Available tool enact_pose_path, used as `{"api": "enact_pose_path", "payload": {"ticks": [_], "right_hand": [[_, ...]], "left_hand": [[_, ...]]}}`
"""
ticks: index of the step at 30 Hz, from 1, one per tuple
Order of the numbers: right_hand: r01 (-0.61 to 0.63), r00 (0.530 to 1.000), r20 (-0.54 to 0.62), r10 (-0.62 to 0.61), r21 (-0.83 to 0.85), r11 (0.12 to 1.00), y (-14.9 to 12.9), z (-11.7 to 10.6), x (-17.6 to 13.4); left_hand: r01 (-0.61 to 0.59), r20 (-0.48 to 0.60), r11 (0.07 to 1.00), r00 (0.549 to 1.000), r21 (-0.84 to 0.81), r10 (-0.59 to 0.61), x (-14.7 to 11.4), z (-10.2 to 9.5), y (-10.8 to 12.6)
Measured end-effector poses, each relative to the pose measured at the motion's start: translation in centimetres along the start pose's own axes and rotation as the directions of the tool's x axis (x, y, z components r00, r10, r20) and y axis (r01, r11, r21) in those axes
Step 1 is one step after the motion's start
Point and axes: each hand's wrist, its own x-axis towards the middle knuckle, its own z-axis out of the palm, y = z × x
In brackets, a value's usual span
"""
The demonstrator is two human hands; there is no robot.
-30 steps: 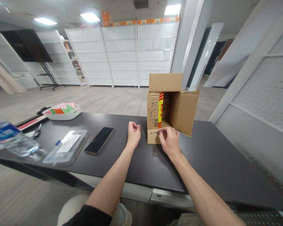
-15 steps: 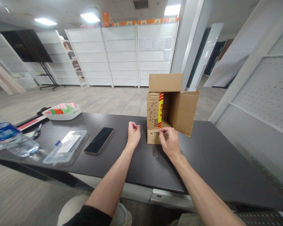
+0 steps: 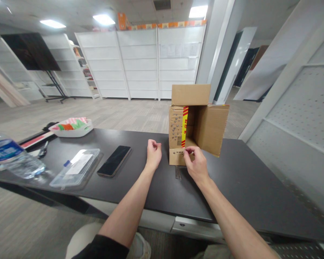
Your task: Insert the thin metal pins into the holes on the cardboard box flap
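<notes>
Several metal pins (image 3: 178,173) lie on the dark table (image 3: 248,180); just right and beyond, the right hand (image 3: 197,163) bends its fingers toward the thumb, any grip unclear; the left hand (image 3: 153,154) curls closed at left, contents hidden; the open cardboard box (image 3: 176,133) stands just beyond.

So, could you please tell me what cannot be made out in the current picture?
All in the head view:
Anything inside the left hand: its curled fingers hide it.
Whether the right hand pinches something: too small, and its fingers cover the spot.
Right part of the box's lower flap: behind the right hand.
Left part of the bottle: cut off by the left edge.
Writing on the white paper: too small and blurred.
</notes>
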Motion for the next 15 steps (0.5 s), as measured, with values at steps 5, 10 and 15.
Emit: {"api": "enact_pose_path", "payload": {"ticks": [5, 10, 15], "right_hand": [[-0.028, 0.999, -0.017, 0.028, 0.015, 0.999, -0.29, -0.13, 0.03], [-0.044, 0.999, -0.023, 0.045, 0.029, 0.999, -0.62, -0.44, 0.2], [-0.081, 0.996, -0.034, 0.082, 0.036, 0.996, -0.66, -0.88, 0.37]], "left_hand": [[0.012, 0.001, 1.0, 1.0, 0.001, -0.012, -0.08, 0.0, 0.18], [0.022, 0.009, 1.0, 1.0, -0.007, -0.022, -0.13, -0.01, 0.33], [0.04, 0.019, 0.999, 0.999, -0.016, -0.04, -0.17, 0.06, 0.39]]}}
